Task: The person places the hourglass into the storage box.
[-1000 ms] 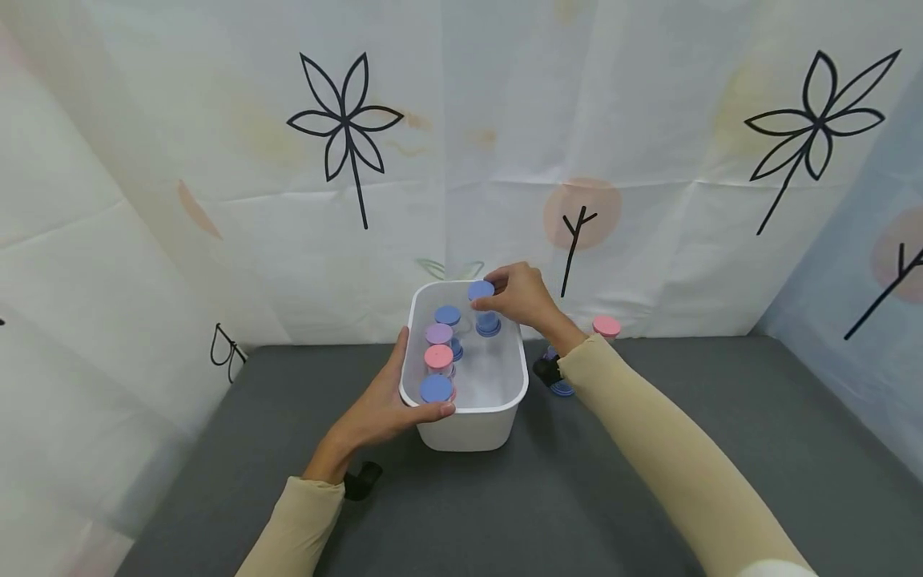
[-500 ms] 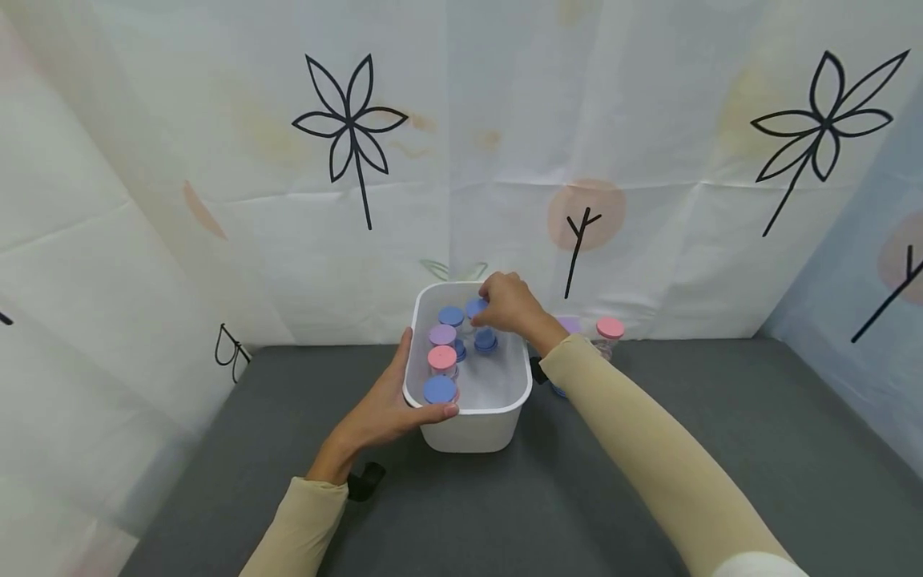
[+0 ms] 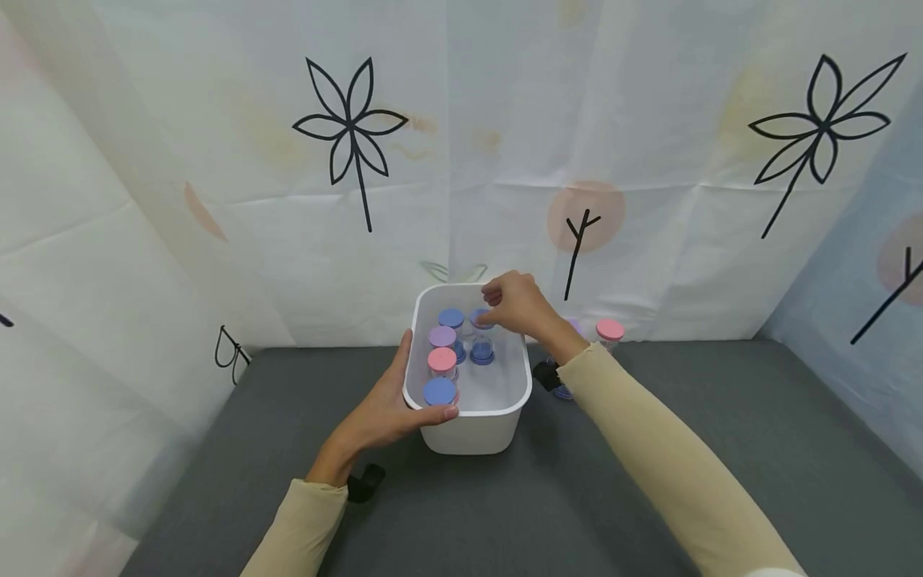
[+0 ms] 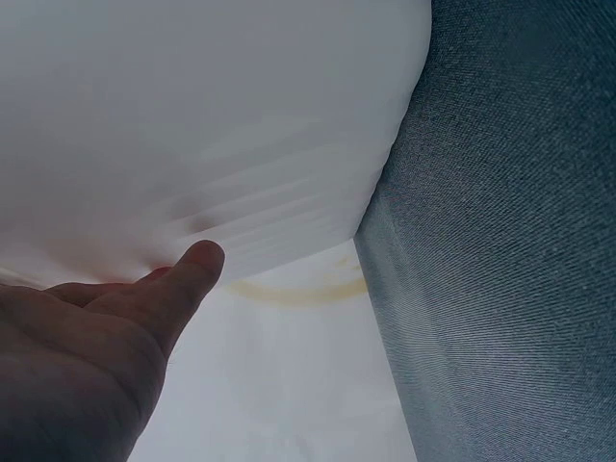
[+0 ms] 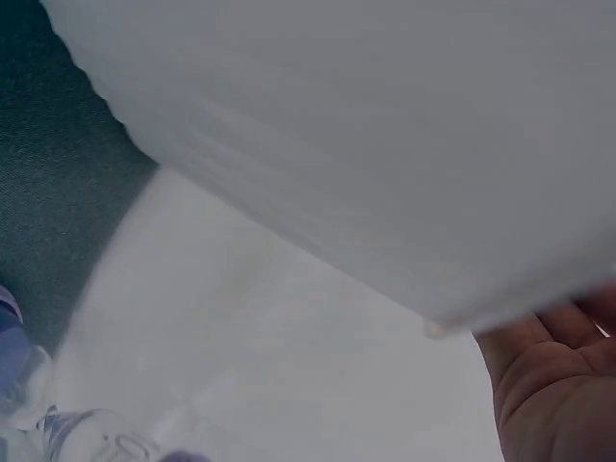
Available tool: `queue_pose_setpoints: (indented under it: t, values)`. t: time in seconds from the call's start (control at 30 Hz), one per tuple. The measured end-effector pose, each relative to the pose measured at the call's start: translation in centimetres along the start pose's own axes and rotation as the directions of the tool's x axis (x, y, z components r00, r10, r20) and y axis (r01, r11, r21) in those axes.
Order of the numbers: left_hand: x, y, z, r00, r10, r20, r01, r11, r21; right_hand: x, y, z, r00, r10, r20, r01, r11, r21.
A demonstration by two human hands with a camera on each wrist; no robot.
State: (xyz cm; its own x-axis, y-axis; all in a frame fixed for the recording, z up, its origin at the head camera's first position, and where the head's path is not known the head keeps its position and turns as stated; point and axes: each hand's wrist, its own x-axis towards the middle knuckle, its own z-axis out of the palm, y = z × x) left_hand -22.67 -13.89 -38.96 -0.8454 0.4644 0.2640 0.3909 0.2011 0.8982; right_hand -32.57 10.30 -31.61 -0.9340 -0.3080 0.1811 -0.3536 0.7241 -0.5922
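A white plastic bin [image 3: 469,437] stands on the dark table. My left hand [image 3: 382,409] rests against its near left corner, thumb along the front rim and straight fingers along the side wall. Inside, on the left, is a row of clear jars with a blue lid [image 3: 440,391], a pink lid [image 3: 442,358], a purple lid [image 3: 442,336] and another blue lid at the back. Over the back right part, my right hand [image 3: 522,304] is at a clear, blue-lidded jar [image 3: 481,351] standing upright. Its thumb overlaps the lid; the other fingers are just above and behind it.
Right of the bin, partly behind my right forearm, stand several more jars, one with a pink lid [image 3: 610,328] and one with a purple lid. A patterned white curtain [image 3: 447,160] hangs behind the dark grey table [image 3: 577,497].
My right hand has lowered the blue-lidded jar into the bin; the lid now sits lower, below the fingers. My left hand stays at the bin's corner.
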Motion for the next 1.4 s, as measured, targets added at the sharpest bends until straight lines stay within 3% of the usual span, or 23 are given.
queue_pose_setpoints:
  t: [0.23,0.43,0.6,0.7,0.87,1.17,1.3,1.4]
  values:
    - [0.1,0.3,0.0,1.0,0.015,-0.002,-0.015,1.0,0.012,-5.1,1.3,-3.1,0.992,-0.029,-0.122,0.056,0.974,0.22]
    - [0.2,0.1,0.0,1.0,0.03,-0.006,-0.03,1.0,0.0,-9.8,3.5,-4.1,0.969,0.067,-0.238,0.018,0.941,0.339]
    - [0.1,0.1,0.1,1.0,0.025,-0.009,-0.025,1.0,0.007,-12.3,5.8,-3.3,0.926,0.207,-0.316,-0.065,0.912,0.405]
    - [0.1,0.0,0.1,1.0,0.024,-0.008,-0.024,1.0,0.012,-13.1,7.1,-2.6,0.904,0.277,-0.325,-0.144,0.915,0.377]
    - [0.2,-0.1,0.2,1.0,0.031,-0.005,-0.031,1.0,-0.003,-13.4,8.6,-1.6,0.904,0.309,-0.295,-0.23,0.934,0.275]
    - [0.1,0.0,0.1,1.0,0.03,-0.006,-0.03,0.999,-0.02,-13.2,9.4,-0.5,0.888,0.276,-0.366,-0.176,0.942,0.285]
    - [0.0,0.0,0.0,1.0,0.026,-0.009,-0.026,1.0,-0.007,-13.5,8.7,-1.1,0.882,0.308,-0.357,-0.175,0.917,0.357]
    - [0.0,0.0,0.0,1.0,0.021,-0.008,-0.021,1.0,-0.001,-13.9,7.6,-1.9,0.88,0.309,-0.362,-0.13,0.888,0.441]
